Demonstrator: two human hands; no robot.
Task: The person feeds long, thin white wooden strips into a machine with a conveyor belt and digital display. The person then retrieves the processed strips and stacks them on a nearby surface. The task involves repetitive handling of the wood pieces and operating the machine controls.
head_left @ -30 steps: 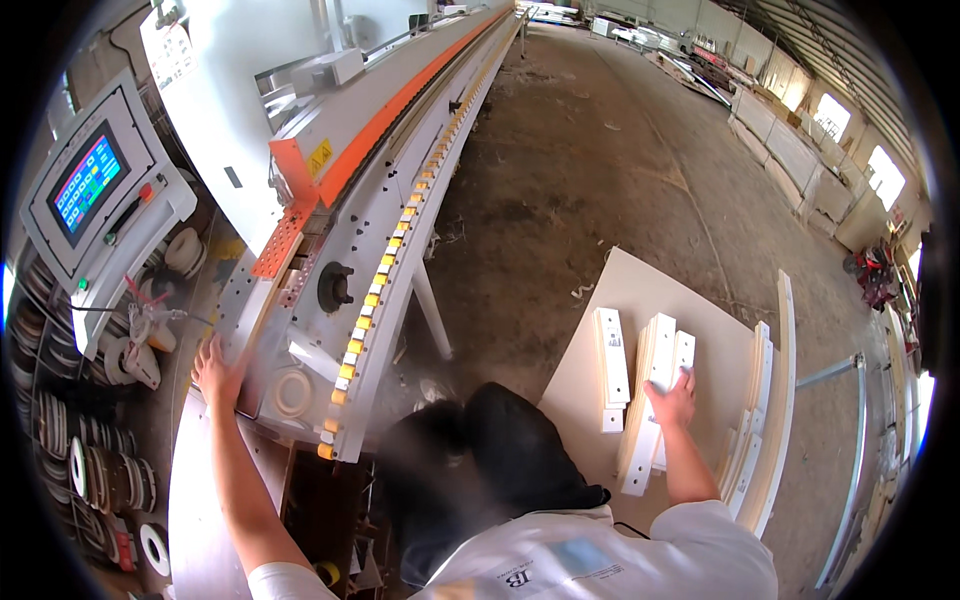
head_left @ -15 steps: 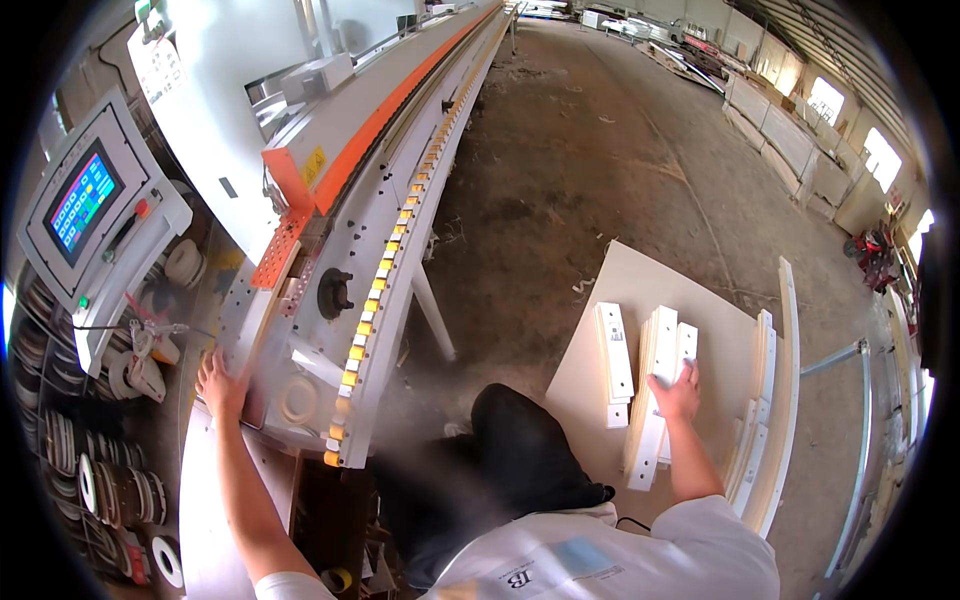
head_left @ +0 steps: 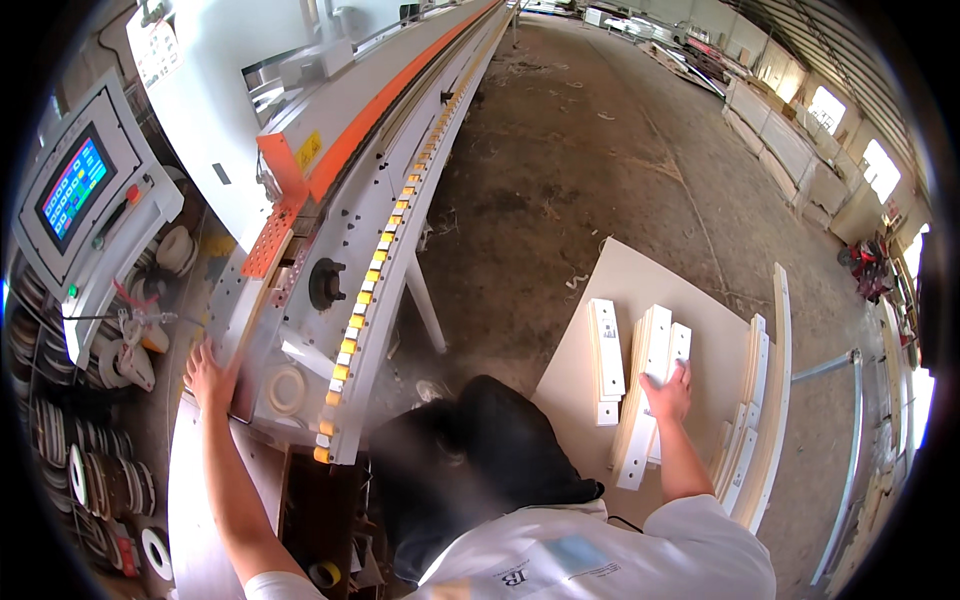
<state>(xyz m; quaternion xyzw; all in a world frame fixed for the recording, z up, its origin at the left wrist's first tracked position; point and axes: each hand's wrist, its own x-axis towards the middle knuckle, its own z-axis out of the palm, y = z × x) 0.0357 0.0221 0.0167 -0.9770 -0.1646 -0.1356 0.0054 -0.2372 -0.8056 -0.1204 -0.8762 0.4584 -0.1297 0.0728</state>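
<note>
My left hand (head_left: 210,378) lies at the near end of the edge-banding machine (head_left: 345,140), fingers apart. Its thumb side is beside a narrow light strip (head_left: 258,305) that runs up to the orange perforated plate (head_left: 270,240). Whether the hand presses on the strip is not plain. Over on the right, my right hand (head_left: 668,395) grips a short white board (head_left: 680,342), thumb on one side and fingers on the other. This board lies against a stack of longer white boards (head_left: 650,330) with pale edges and holes. Another small stack (head_left: 605,345) sits to its left.
The stacks lie on a large pale panel (head_left: 570,350). More boards (head_left: 750,400) and a long strip (head_left: 777,400) line its right side. A roller rail (head_left: 355,350) separates my hands. At left are a control screen (head_left: 75,185) and racked edging rolls (head_left: 80,440).
The whole view has shifted slightly. Both hands stay nearly where they were, the left beside the strip and the right at the short board.
</note>
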